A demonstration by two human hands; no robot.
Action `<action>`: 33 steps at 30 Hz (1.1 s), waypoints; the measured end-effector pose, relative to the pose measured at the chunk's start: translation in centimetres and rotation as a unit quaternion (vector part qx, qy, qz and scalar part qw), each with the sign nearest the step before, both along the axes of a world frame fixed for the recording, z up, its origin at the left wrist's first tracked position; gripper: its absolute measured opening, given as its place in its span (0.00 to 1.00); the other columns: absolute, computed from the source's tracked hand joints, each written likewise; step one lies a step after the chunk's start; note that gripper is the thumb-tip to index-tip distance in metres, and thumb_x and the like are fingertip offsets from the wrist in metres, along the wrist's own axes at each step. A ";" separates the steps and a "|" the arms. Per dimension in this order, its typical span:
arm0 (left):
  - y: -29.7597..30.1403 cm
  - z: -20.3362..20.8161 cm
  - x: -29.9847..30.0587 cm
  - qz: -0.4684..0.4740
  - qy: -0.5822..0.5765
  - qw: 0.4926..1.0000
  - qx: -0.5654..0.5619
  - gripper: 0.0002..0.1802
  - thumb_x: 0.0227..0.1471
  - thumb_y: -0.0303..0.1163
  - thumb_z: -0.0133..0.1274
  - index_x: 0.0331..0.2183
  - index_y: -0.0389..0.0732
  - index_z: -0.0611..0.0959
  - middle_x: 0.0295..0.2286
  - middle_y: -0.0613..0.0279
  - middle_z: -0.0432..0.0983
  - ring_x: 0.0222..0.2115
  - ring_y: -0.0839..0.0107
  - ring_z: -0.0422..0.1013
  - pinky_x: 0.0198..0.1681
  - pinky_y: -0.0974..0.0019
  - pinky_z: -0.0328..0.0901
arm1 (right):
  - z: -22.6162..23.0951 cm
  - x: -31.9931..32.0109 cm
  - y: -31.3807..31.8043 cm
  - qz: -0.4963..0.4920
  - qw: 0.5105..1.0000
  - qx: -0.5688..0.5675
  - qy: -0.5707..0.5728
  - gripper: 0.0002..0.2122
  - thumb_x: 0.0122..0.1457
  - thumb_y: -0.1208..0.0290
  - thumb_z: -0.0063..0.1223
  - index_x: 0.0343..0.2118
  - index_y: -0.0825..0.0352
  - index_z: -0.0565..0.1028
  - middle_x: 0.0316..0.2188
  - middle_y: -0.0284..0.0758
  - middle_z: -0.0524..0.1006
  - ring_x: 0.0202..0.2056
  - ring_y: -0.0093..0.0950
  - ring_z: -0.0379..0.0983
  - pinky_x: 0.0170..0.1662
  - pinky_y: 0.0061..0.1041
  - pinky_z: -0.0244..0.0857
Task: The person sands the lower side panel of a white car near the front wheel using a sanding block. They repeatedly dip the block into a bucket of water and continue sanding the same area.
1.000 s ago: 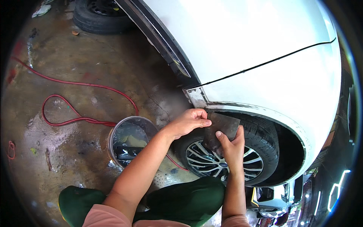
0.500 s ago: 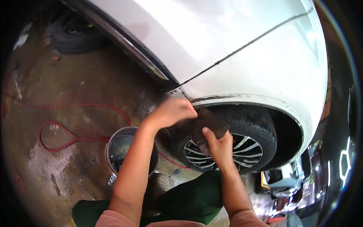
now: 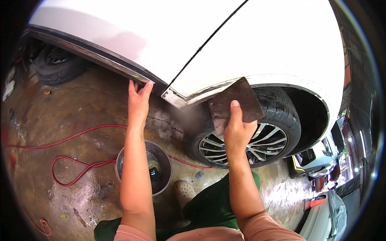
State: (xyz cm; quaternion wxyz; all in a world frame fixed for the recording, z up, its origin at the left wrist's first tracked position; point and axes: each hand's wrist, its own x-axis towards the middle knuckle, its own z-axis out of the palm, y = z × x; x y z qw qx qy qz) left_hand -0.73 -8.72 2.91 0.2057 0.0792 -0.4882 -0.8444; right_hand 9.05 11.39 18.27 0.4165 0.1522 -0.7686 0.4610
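Note:
My right hand [image 3: 238,132] holds a dark brown sheet that looks like sandpaper [image 3: 243,96], its thumb flat on top and its other fingers underneath. The sheet hangs in front of the tyre [image 3: 281,112], near the scuffed wheel-arch edge [image 3: 207,93] of a white car [image 3: 281,44]. Farther left, my left hand [image 3: 138,106] reaches to the end of the car's sill trim [image 3: 114,64]. Thumb and fingers pinch its lower edge, and some fingertips are hidden behind it. A bare, scraped patch [image 3: 173,97] shows on the panel corner between my hands.
Below my left forearm stands a grey bucket [image 3: 165,176] with liquid and a dark object inside. A red hose [image 3: 92,129] loops over the wet floor. A loose tyre [image 3: 60,70] lies at far left. My shoe [image 3: 185,192] is beside the bucket. Another car [image 3: 323,156] stands at right.
My left hand has left the sheet's side and moved left to the sill trim. My right hand still holds the sheet, now turned more face-on. The whole view has shifted.

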 end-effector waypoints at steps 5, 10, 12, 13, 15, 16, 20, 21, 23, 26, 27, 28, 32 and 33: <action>-0.1 1.5 0.7 -0.014 0.010 1.000 0.018 0.54 0.60 0.42 0.64 0.69 0.26 0.49 0.64 0.36 0.58 0.60 0.62 0.67 0.64 0.63 0.59 | -1.4 0.6 0.7 -0.018 0.997 0.050 -0.053 0.10 0.67 0.72 0.55 0.40 0.75 0.80 0.33 0.37 0.84 0.34 0.22 0.77 0.38 0.27 0.70; -0.1 1.4 0.9 0.010 0.007 1.000 0.013 0.45 0.63 0.40 0.60 0.66 0.26 0.56 0.57 0.45 0.69 0.55 0.66 0.69 0.60 0.65 0.61 | -0.7 0.8 0.1 0.008 0.991 0.023 -0.131 0.11 0.67 0.70 0.54 0.39 0.75 0.80 0.28 0.37 0.83 0.29 0.24 0.79 0.34 0.27 0.71; 0.0 1.8 1.0 0.001 0.008 1.000 0.011 0.43 0.63 0.39 0.60 0.66 0.25 0.58 0.54 0.48 0.72 0.53 0.68 0.70 0.59 0.65 0.62 | -1.7 0.4 0.0 -0.008 0.991 0.067 -0.112 0.11 0.68 0.69 0.54 0.39 0.75 0.80 0.27 0.37 0.83 0.25 0.24 0.80 0.29 0.27 0.71; 0.1 2.0 0.9 0.000 0.010 1.000 0.011 0.41 0.63 0.39 0.60 0.65 0.26 0.60 0.53 0.50 0.73 0.52 0.68 0.70 0.59 0.66 0.62 | -2.3 -0.1 0.2 -0.015 0.993 0.088 -0.080 0.12 0.68 0.68 0.54 0.40 0.75 0.79 0.26 0.38 0.83 0.23 0.24 0.79 0.26 0.27 0.70; -0.7 1.8 1.1 0.007 0.005 1.000 0.007 0.37 0.63 0.38 0.60 0.63 0.27 0.63 0.51 0.53 0.75 0.50 0.70 0.71 0.58 0.67 0.62 | -2.4 -0.1 -0.5 0.016 0.995 0.031 -0.094 0.11 0.68 0.69 0.54 0.40 0.75 0.79 0.26 0.38 0.83 0.20 0.24 0.79 0.22 0.26 0.70; -0.6 1.8 1.1 -0.002 0.008 1.000 -0.002 0.31 0.64 0.37 0.59 0.59 0.30 0.68 0.49 0.56 0.77 0.50 0.71 0.70 0.57 0.68 0.61 | -1.3 0.5 -0.6 0.040 0.990 -0.046 -0.130 0.11 0.69 0.69 0.53 0.40 0.74 0.79 0.26 0.38 0.83 0.21 0.23 0.79 0.23 0.26 0.71; -0.3 1.9 0.9 -0.004 0.026 1.000 0.003 0.26 0.64 0.36 0.58 0.57 0.32 0.71 0.46 0.59 0.78 0.48 0.73 0.70 0.56 0.69 0.61 | -1.5 0.4 0.4 0.006 0.992 0.059 -0.115 0.10 0.69 0.72 0.52 0.41 0.75 0.79 0.29 0.36 0.83 0.25 0.21 0.77 0.26 0.23 0.69; -0.3 1.9 0.9 -0.004 0.027 1.000 0.006 0.26 0.64 0.36 0.58 0.57 0.32 0.71 0.47 0.59 0.78 0.48 0.74 0.70 0.56 0.69 0.61 | -1.1 0.7 0.3 0.024 0.989 0.018 -0.142 0.09 0.68 0.73 0.53 0.41 0.75 0.80 0.31 0.36 0.83 0.28 0.21 0.77 0.31 0.24 0.69; -0.4 2.0 1.0 -0.003 0.027 1.000 0.012 0.26 0.64 0.36 0.59 0.56 0.32 0.72 0.47 0.59 0.78 0.48 0.74 0.70 0.56 0.68 0.61 | -0.7 0.8 0.2 0.046 0.984 -0.027 -0.168 0.09 0.68 0.73 0.53 0.41 0.75 0.79 0.31 0.36 0.83 0.29 0.22 0.77 0.32 0.24 0.70; -0.2 2.3 0.9 -0.005 0.029 1.000 0.008 0.27 0.64 0.36 0.59 0.57 0.32 0.71 0.47 0.58 0.78 0.48 0.74 0.70 0.56 0.68 0.61 | -3.1 -0.5 1.3 -0.009 0.988 0.144 -0.055 0.11 0.69 0.71 0.52 0.43 0.75 0.78 0.26 0.40 0.82 0.20 0.25 0.79 0.21 0.25 0.70; -0.3 2.1 0.9 -0.005 0.017 1.000 0.006 0.27 0.64 0.36 0.58 0.57 0.32 0.71 0.47 0.58 0.78 0.49 0.74 0.70 0.56 0.68 0.61 | -3.5 -1.1 1.0 -0.018 0.976 0.215 0.030 0.11 0.68 0.71 0.52 0.43 0.75 0.78 0.26 0.40 0.83 0.20 0.26 0.80 0.22 0.26 0.71; -0.3 2.0 0.9 -0.004 0.005 1.000 0.003 0.27 0.64 0.36 0.58 0.57 0.32 0.71 0.48 0.58 0.78 0.49 0.73 0.70 0.57 0.68 0.61 | -3.7 -0.1 1.0 0.006 0.990 0.081 -0.111 0.10 0.68 0.71 0.53 0.45 0.73 0.78 0.28 0.41 0.82 0.23 0.28 0.81 0.25 0.28 0.73; -0.6 2.1 1.2 -0.013 0.021 1.000 -0.006 0.28 0.64 0.37 0.58 0.58 0.31 0.70 0.49 0.57 0.78 0.50 0.73 0.70 0.58 0.67 0.60 | -3.1 -0.2 0.9 0.001 0.990 0.075 -0.117 0.10 0.68 0.72 0.53 0.47 0.69 0.78 0.35 0.42 0.82 0.26 0.29 0.82 0.27 0.29 0.74; -0.7 1.8 1.0 -0.013 0.012 1.000 -0.014 0.35 0.63 0.42 0.59 0.61 0.30 0.67 0.53 0.53 0.74 0.55 0.68 0.67 0.60 0.62 0.60 | -3.3 0.1 0.8 -0.001 0.988 0.082 -0.129 0.10 0.68 0.72 0.53 0.47 0.69 0.78 0.35 0.42 0.82 0.26 0.29 0.82 0.28 0.30 0.74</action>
